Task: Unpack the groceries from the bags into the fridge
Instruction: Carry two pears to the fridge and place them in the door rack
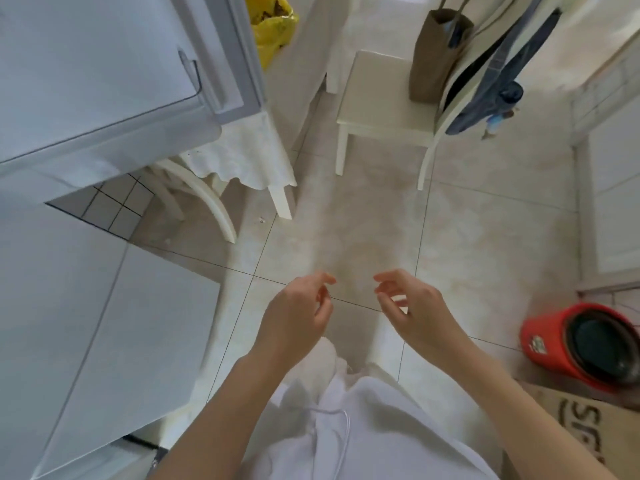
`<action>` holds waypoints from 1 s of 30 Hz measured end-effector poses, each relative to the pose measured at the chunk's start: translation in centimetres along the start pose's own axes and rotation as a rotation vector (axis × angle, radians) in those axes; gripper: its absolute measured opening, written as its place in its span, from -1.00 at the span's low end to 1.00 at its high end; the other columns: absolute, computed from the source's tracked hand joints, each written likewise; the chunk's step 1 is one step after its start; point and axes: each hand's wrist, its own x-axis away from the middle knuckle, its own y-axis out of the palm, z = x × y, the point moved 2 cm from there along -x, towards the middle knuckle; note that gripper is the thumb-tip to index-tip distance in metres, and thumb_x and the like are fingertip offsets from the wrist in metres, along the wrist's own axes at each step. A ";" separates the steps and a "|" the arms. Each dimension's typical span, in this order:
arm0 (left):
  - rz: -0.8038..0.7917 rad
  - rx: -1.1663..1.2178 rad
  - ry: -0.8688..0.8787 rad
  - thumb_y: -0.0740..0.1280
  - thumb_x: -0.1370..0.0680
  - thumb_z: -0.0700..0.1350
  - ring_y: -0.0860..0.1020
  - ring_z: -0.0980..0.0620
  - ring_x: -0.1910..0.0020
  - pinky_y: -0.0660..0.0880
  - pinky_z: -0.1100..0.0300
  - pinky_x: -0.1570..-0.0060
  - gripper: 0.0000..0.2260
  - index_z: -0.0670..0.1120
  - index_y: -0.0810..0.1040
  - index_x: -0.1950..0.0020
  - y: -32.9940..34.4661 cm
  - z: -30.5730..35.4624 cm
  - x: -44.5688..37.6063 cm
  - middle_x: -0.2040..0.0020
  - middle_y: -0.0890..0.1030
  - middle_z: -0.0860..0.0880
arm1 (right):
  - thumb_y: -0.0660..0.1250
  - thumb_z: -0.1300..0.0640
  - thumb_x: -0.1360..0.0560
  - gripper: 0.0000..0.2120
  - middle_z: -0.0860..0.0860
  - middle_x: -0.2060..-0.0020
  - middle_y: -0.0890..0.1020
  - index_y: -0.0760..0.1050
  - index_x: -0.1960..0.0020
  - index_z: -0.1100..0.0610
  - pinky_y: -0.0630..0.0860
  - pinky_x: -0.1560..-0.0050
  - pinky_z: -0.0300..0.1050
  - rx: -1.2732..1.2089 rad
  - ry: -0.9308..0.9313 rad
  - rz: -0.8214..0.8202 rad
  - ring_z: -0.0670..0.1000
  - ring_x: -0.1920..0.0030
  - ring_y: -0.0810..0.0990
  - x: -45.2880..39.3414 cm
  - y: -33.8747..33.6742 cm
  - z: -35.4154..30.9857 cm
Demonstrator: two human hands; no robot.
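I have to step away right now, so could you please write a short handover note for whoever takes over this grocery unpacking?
Left hand and right hand: both empty, fingers loosely curled, held over the floor in front of the body.
Fridge: at the left, white; this view does not show inside it.
Bags: brown bag stands upright on the white chair ahead; yellow bag sits further back, beside the fridge.
Done: cannot tell what has gone in.
Left: fetch items from the bags and put them in the fridge.

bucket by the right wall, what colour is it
Red bucket with a dark inside, seen in the head view.
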 end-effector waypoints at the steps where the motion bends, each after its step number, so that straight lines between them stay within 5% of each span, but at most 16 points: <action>1: -0.008 -0.010 0.008 0.28 -0.53 -0.18 0.54 0.13 0.15 0.53 0.11 0.08 -0.79 0.03 0.54 -0.14 0.1 0.3 -1.0 0.17 0.59 0.10 | 0.27 0.18 -0.55 -0.80 -0.15 0.11 0.59 0.50 -0.16 0.05 0.55 0.00 -0.21 -0.008 0.017 0.008 -0.20 0.05 0.58 -0.6 -0.6 0.4; 12: -0.053 -0.048 0.023 0.28 -0.53 -0.18 0.55 0.15 0.17 0.55 0.07 0.08 -0.82 0.01 0.56 -0.09 -0.9 1.5 -17.9 0.20 0.58 0.14 | 0.29 0.20 -0.53 -0.80 -0.11 0.14 0.61 0.52 -0.15 0.09 0.55 0.03 -0.20 0.021 0.022 0.050 -0.20 0.09 0.59 -15.8 -6.7 1.5; 21: 0.062 -0.055 0.047 0.27 -0.52 -0.20 0.54 0.11 0.23 0.53 0.10 0.13 -0.83 -0.02 0.58 -0.06 -5.4 2.3 -32.6 0.23 0.58 0.12 | 0.27 0.22 -0.55 -0.80 -0.03 0.12 0.61 0.52 -0.16 0.13 0.52 -0.01 -0.18 0.133 -0.124 0.008 -0.09 0.09 0.58 -31.1 -11.2 -1.9; 30: 0.116 0.009 -0.168 0.24 -0.54 -0.15 0.58 0.11 0.22 0.56 0.01 0.15 -0.84 0.02 0.54 -0.06 -5.8 -0.2 -40.8 0.24 0.63 0.08 | 0.28 0.22 -0.55 -0.78 -0.04 0.09 0.61 0.51 -0.19 0.13 0.56 -0.05 -0.12 0.154 -0.156 -0.144 -0.07 0.05 0.60 -43.3 -13.7 -2.0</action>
